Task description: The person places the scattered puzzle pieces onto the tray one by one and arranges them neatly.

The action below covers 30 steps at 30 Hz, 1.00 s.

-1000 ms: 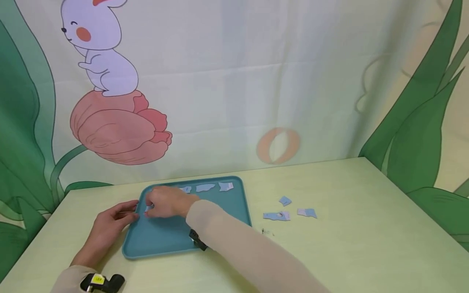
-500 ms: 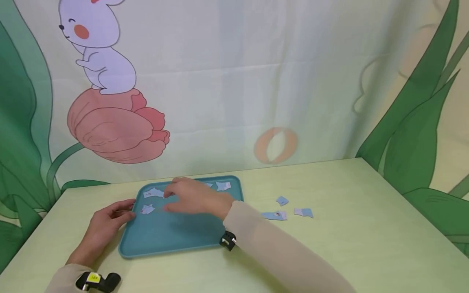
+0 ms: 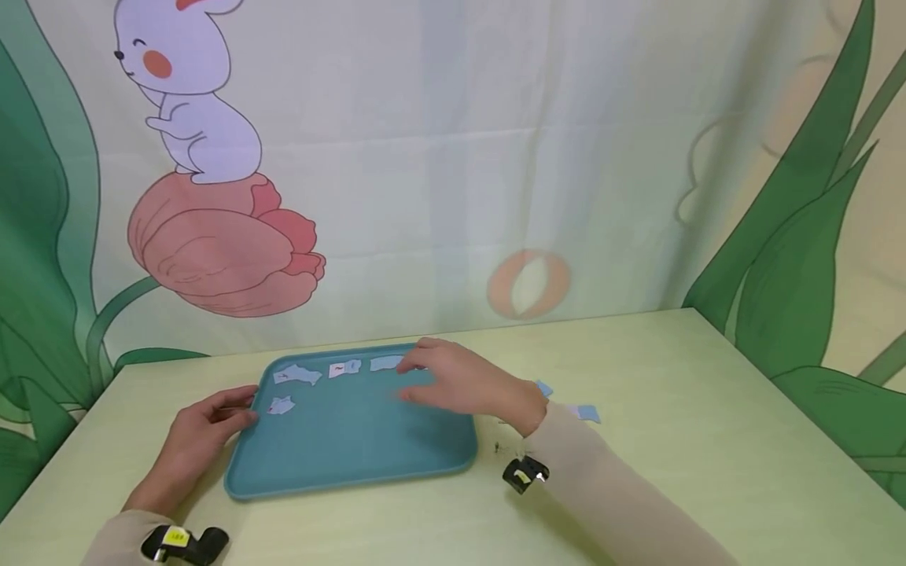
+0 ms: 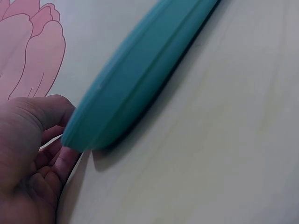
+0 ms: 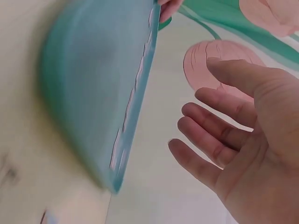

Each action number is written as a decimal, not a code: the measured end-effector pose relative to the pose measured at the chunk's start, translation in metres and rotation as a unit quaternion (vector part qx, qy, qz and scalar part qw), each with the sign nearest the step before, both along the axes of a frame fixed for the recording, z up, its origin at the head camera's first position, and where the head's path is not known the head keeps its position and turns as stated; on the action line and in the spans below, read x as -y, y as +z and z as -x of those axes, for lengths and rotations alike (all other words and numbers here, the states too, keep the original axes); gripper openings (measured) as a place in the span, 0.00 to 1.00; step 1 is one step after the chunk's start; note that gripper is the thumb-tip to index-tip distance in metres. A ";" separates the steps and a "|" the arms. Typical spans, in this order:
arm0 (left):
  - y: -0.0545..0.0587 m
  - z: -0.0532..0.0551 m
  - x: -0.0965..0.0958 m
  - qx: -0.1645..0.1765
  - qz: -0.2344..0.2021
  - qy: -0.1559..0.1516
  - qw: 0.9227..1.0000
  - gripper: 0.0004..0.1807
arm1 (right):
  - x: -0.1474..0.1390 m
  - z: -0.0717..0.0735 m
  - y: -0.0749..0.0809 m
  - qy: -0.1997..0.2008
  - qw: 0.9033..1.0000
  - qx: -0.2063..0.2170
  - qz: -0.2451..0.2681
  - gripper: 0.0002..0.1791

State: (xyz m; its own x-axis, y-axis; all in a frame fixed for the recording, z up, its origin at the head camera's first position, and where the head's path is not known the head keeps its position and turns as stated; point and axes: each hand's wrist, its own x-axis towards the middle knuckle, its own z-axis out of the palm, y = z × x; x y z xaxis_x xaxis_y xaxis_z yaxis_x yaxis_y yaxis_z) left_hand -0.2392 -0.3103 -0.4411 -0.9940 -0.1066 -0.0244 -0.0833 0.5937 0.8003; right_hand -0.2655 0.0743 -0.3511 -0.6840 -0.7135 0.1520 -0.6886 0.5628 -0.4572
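A teal tray (image 3: 354,440) lies on the table with irregular light-blue paper pieces on it. Along its far side are a long piece (image 3: 297,374), a squarish piece with a red mark (image 3: 344,369) and another strip (image 3: 384,363); a small piece (image 3: 281,405) lies nearer, at the left. My left hand (image 3: 201,432) holds the tray's left rim, its thumb and fingers at the edge in the left wrist view. My right hand (image 3: 460,381) hovers over the tray's right part, fingers spread and nothing between them, partly covering a piece behind it.
Right of the tray, loose pieces lie on the table (image 3: 672,440), one blue and pink (image 3: 586,413) and one (image 3: 543,387) partly behind my right wrist. A printed curtain (image 3: 396,196) hangs along the table's far edge.
My right hand has moved rightward across the tray from its left side, with its fingers opening. The small piece it was touching now lies uncovered at the tray's left. My left hand stays at the rim.
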 end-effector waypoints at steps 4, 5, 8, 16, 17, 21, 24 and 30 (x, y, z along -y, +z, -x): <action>0.001 0.000 0.002 0.002 -0.004 0.004 1.000 0.30 | -0.021 -0.003 -0.001 -0.002 1.000 0.004 0.019 0.18; 0.001 0.000 0.003 0.002 -0.004 0.005 1.000 0.30 | -0.025 -0.004 -0.001 -0.004 1.000 0.006 0.022 0.18; 0.000 0.000 0.004 0.003 -0.005 0.006 1.000 0.30 | -0.037 -0.006 -0.002 -0.009 0.999 0.014 0.030 0.18; 0.000 -0.001 0.005 -0.002 -0.011 -0.003 1.000 0.30 | -0.063 -0.006 -0.004 -0.013 0.999 0.019 0.031 0.20; 0.001 -0.001 0.005 -0.003 -0.011 -0.003 1.000 0.30 | -0.066 -0.006 -0.005 -0.015 0.999 0.025 0.031 0.20; 0.001 -0.001 0.002 -0.008 -0.015 -0.004 1.000 0.29 | -0.078 -0.007 -0.007 -0.026 0.999 0.037 0.027 0.19; 0.001 0.000 0.000 -0.010 -0.020 -0.005 1.000 0.29 | -0.089 -0.006 -0.009 -0.034 0.998 0.037 0.022 0.19; 0.002 -0.001 0.000 -0.007 -0.013 -0.005 1.000 0.29 | -0.106 -0.001 -0.010 -0.030 0.998 0.043 0.020 0.17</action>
